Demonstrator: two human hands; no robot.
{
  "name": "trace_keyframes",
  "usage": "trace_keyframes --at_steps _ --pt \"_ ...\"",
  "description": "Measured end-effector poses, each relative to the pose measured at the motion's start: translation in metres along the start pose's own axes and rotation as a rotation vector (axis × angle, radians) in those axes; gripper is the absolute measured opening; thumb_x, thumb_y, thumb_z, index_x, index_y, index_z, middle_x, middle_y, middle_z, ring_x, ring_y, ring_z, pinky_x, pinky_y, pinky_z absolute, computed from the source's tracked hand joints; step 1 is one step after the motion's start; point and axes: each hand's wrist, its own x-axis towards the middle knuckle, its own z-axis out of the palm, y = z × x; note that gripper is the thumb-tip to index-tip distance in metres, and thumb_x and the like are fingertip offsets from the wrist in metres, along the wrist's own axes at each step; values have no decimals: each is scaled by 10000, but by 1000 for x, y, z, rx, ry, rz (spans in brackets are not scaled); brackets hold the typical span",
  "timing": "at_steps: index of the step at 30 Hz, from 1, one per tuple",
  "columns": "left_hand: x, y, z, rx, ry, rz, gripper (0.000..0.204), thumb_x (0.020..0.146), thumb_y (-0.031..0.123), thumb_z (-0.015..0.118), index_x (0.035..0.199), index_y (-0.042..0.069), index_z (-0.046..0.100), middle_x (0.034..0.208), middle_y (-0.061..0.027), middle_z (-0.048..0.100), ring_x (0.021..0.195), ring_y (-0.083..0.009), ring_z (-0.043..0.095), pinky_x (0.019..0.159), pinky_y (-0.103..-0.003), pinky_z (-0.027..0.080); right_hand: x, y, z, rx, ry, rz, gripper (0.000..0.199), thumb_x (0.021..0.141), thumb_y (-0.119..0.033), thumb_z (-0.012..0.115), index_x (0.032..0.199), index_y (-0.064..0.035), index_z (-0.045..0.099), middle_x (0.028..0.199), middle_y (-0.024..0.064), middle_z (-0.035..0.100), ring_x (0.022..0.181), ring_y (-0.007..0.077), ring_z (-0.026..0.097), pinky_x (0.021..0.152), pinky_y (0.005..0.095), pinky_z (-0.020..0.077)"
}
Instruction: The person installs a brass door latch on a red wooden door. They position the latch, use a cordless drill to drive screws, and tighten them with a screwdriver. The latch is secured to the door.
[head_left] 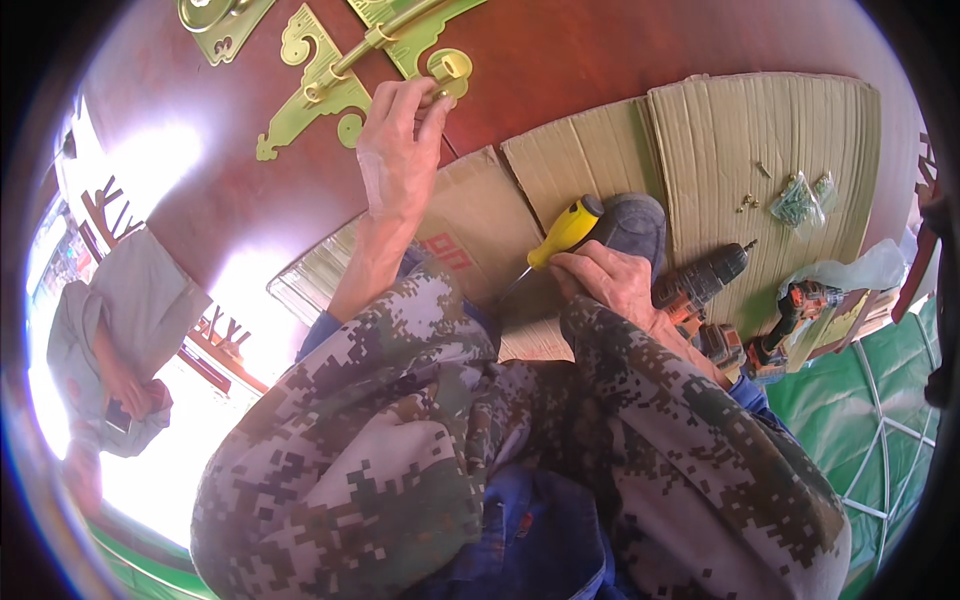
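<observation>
Brass-coloured ornate hardware lies far left on a dark red lacquered panel (560, 60): a decorative plate w/ scrolled edges (315, 85), a rod running across it, and a small round knob piece (450, 68) at its right end. Left hand (400, 150) reaches far, fingers curled and pinched on the knob piece, thumb side partly hidden, so exact grip can't be confirmed. Right hand (605, 280) sits near the body, fingers wrapped tight round the shaft end of a screwdriver w/ yellow-and-black handle (572, 228), handle pointing far, tip toward the sleeve. Judgement: plate is thin stamped metal, stiff, light, w/ sharp scroll edges; best held flat by its broad middle, not the tips. Knob is small, smooth, likely slippery; needs a fingertip pinch. Screwdriver handle is ribbed, grippy; would normally be held by the handle, not the shaft. Flattened cardboard (760, 140) covers the panel at right. On it: loose screws and a small clear bag of screws (800, 200), two cordless drills (700, 285) (790, 320) near right. Another person in grey stands at far left edge.
</observation>
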Motion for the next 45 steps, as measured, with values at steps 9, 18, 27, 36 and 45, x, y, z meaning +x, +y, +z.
trace_keyframes --at_steps 9,18,27,36,45 --pt "-2 -3 -1 -9 38 14 101 937 66 742 1027 38 708 972 -91 670 787 -228 691 705 -355 562 1 0 4 -14 13 -2 246 788 -26 837 996 -82 718 806 57 669 651 229 697 571 341 567" --pt "-2 0 -1 -109 31 -48 178 922 81 779 1074 22 707 990 -86 674 796 -192 704 722 -330 581 3 -1 3 -19 -5 19 241 785 -17 835 988 -71 716 801 64 671 654 236 699 569 346 567" --pt "-2 1 -1 -65 56 -95 177 915 108 802 1038 26 704 986 -86 665 801 -187 713 721 -333 586 3 -2 3 -21 -3 29 235 793 -13 832 990 -68 717 804 69 674 656 236 702 562 344 564" --pt "-5 5 4 22 100 -51 181 892 129 817 998 38 701 982 -90 658 808 -211 719 730 -355 579 2 -2 4 -17 -9 32 237 791 -13 830 991 -72 718 809 67 673 651 234 700 565 345 567" --pt "-4 1 6 -21 117 -47 107 915 74 771 983 23 706 952 -92 665 807 -224 680 724 -359 549 2 -1 2 -12 -21 32 245 797 -25 822 1013 -70 714 840 70 676 698 235 716 593 347 581"
